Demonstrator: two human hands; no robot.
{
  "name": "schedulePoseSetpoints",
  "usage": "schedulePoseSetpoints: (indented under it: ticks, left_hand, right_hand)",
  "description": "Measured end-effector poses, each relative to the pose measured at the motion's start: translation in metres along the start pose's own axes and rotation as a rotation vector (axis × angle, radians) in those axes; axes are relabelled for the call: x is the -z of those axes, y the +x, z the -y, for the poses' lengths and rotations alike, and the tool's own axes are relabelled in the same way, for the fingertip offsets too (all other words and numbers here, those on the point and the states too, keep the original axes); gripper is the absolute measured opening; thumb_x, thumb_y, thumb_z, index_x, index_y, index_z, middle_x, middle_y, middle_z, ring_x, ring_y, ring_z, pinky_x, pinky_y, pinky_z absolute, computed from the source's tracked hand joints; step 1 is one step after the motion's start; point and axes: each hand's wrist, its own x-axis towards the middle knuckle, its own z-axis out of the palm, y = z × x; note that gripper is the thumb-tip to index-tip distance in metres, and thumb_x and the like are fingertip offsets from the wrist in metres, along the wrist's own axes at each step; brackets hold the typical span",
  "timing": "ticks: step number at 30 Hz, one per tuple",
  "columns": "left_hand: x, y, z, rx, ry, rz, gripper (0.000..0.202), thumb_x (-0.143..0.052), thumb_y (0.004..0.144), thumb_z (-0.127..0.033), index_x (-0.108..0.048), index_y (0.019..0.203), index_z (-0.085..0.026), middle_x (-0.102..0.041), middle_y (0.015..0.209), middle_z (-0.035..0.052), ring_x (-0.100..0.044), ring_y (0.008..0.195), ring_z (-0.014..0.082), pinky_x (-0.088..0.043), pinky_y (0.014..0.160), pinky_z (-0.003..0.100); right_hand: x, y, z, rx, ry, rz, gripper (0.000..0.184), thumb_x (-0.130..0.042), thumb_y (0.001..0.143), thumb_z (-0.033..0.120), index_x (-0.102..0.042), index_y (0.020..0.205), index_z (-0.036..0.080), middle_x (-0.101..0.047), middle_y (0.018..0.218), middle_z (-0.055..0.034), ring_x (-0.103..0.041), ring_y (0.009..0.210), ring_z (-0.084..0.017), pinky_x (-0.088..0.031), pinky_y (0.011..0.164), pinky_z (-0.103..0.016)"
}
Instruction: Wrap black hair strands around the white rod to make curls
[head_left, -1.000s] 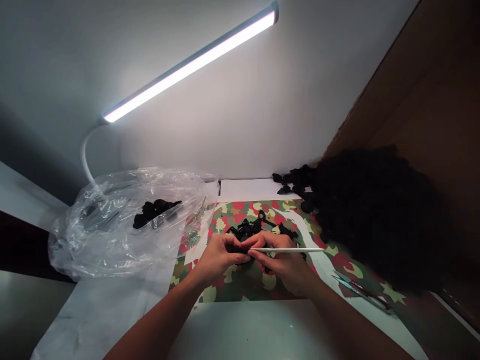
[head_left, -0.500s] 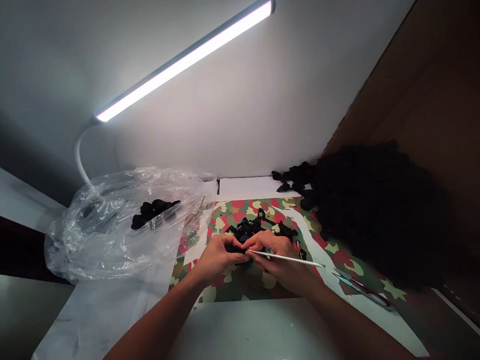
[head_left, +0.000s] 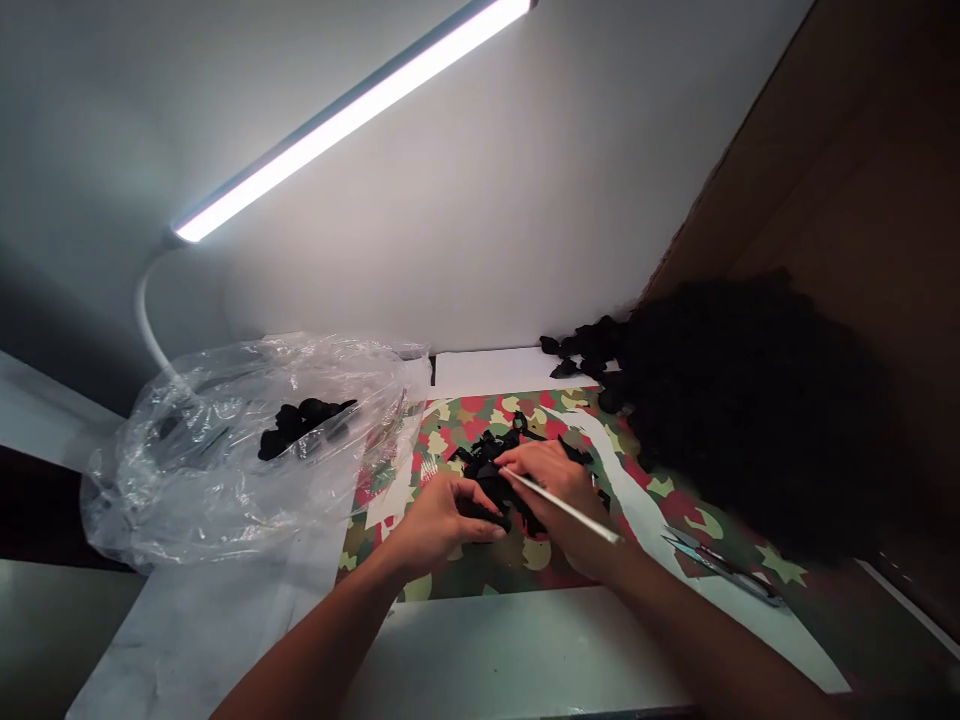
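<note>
Between the thumb and fingers of my left hand (head_left: 448,518) is a small black piece (head_left: 484,512) that looks like cloth; its exact kind does not show. My right hand (head_left: 559,500) is closed round a thin white stick (head_left: 566,508), which slants down toward my wrist. Its fingertips are over a loose heap of black scraps (head_left: 487,455), just beyond the left hand. Whether they also pinch a scrap is hidden. Under both hands lies a camouflage-patterned sheet (head_left: 480,580) in green, red and yellow.
A clear plastic bag (head_left: 202,500) with black pieces (head_left: 300,425) lies at left. At right rises a large black pile (head_left: 750,410) against a brown board (head_left: 862,200). Scissors (head_left: 724,568) rest at front right. A lit tube lamp (head_left: 360,115) hangs above.
My right hand has moved away from the left, up and forward to the black scraps, with the stick tilting more steeply. My left hand stays on its black piece. The view has shifted slightly.
</note>
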Motion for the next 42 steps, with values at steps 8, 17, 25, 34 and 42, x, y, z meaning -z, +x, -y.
schedulePoseSetpoints:
  ticks: [8,17,25,34,42]
  left_hand:
    - [0.005,0.001,-0.004,-0.004,-0.025,-0.034,0.023,-0.088,0.058,-0.025,-0.071,0.069,-0.013,-0.065,0.066,0.0008,-0.056,0.061,0.0122,-0.039,0.061,0.025]
    - [0.005,0.001,-0.004,-0.024,-0.047,-0.059,0.027,-0.089,0.057,-0.026,-0.069,0.070,-0.013,-0.067,0.065,0.0011,-0.059,0.061,0.0134,-0.041,0.060,0.025]
    - [0.007,0.001,0.000,-0.003,0.002,-0.042,0.023,-0.087,0.059,-0.027,-0.072,0.071,-0.014,-0.066,0.064,0.0010,-0.055,0.059,0.0124,-0.039,0.059,0.025]
    - [0.001,-0.004,-0.009,0.008,0.044,-0.042,0.021,-0.086,0.057,-0.025,-0.074,0.069,-0.014,-0.064,0.064,0.0002,-0.053,0.058,0.0121,-0.038,0.057,0.025]
    - [0.005,0.000,-0.001,-0.016,0.040,-0.034,0.026,-0.086,0.058,-0.031,-0.067,0.066,-0.015,-0.059,0.059,-0.0017,-0.053,0.055,0.0120,-0.036,0.052,0.023]
  right_hand:
    - [0.009,0.002,0.010,-0.162,0.340,0.213,0.022,-0.065,0.091,0.027,-0.058,0.071,0.021,-0.077,0.106,-0.0056,-0.072,0.092,-0.023,-0.053,0.076,-0.033]
    - [0.008,0.000,0.015,-0.115,0.246,0.247,0.014,-0.066,0.089,0.024,-0.066,0.075,0.021,-0.077,0.100,-0.0042,-0.069,0.087,-0.021,-0.051,0.072,-0.031]
    - [-0.003,-0.004,0.011,0.033,0.084,0.155,0.018,-0.058,0.097,0.031,-0.071,0.089,0.023,-0.076,0.088,-0.0038,-0.068,0.082,-0.021,-0.049,0.079,-0.034]
    - [0.010,0.003,0.010,-0.162,0.185,0.078,0.020,-0.062,0.093,0.027,-0.063,0.074,0.021,-0.077,0.104,-0.0057,-0.071,0.091,-0.023,-0.052,0.079,-0.035]
    - [0.007,0.000,0.026,-0.172,0.342,0.236,0.019,-0.065,0.091,0.028,-0.064,0.073,0.020,-0.078,0.105,-0.0070,-0.071,0.095,-0.024,-0.054,0.076,-0.034]
